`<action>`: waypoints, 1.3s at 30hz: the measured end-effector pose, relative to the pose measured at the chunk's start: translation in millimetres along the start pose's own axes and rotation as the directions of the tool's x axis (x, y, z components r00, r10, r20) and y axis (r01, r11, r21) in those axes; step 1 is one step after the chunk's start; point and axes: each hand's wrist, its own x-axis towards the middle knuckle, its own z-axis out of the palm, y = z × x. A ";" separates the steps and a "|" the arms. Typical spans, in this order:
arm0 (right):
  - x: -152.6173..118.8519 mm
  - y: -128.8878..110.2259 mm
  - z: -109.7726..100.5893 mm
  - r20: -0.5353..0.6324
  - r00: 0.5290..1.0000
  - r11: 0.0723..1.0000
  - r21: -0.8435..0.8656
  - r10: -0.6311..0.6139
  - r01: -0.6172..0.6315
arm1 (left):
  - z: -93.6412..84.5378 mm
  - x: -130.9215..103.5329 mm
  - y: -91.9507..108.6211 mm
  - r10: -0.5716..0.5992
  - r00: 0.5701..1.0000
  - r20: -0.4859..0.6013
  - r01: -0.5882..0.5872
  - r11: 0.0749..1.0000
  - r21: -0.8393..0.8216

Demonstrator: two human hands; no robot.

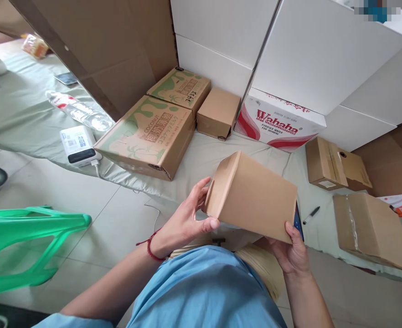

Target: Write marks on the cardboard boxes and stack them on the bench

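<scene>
A plain brown cardboard box is held up in front of my body, tilted, above the near edge of the cloth-covered surface. My left hand grips its left end, thumb at the lower corner and fingers against the end face. At the lower right corner, my right hand holds the box, with the thumb on its face and the other fingers underneath. Beyond it stand a small brown box and a white and red Wahaba carton.
Two coconut cartons stand left of centre, beside a white power bank and a plastic bottle. Brown boxes and a pen lie right. A green stool stands on the floor at left.
</scene>
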 end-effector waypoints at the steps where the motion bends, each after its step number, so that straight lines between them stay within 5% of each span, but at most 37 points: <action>1: 1.4 0.5 -2.8 0.005 1.000 1.000 -0.003 -0.005 0.005 | 2.4 0.2 0.6 -0.007 1.000 -0.008 0.007 1.000 -0.014; 16: 14.8 9.4 -34.4 0.091 0.995 0.999 0.016 -0.052 0.051 | 17.5 13.4 2.5 -0.083 0.996 -0.035 0.080 0.993 -0.087; 22: 24.4 13.6 -53.5 0.123 0.991 0.999 0.007 -0.044 0.043 | 27.7 11.0 -1.5 0.012 0.997 -0.082 -0.018 0.997 -0.070; 28: 25.6 10.4 -49.3 0.151 0.979 0.990 -0.027 -0.134 0.140 | 25.6 16.2 -5.9 0.059 0.998 0.006 -0.058 0.994 -0.095; 35: 12.8 -7.6 -46.6 0.371 0.908 0.915 -0.265 -0.196 0.306 | 12.3 26.3 -18.3 -0.110 0.994 0.010 0.109 0.968 -0.225; 39: 8.8 -12.4 -47.3 0.460 0.864 0.882 -0.297 -0.204 0.366 | 9.4 28.8 -20.3 -0.100 0.995 -0.009 0.096 0.971 -0.217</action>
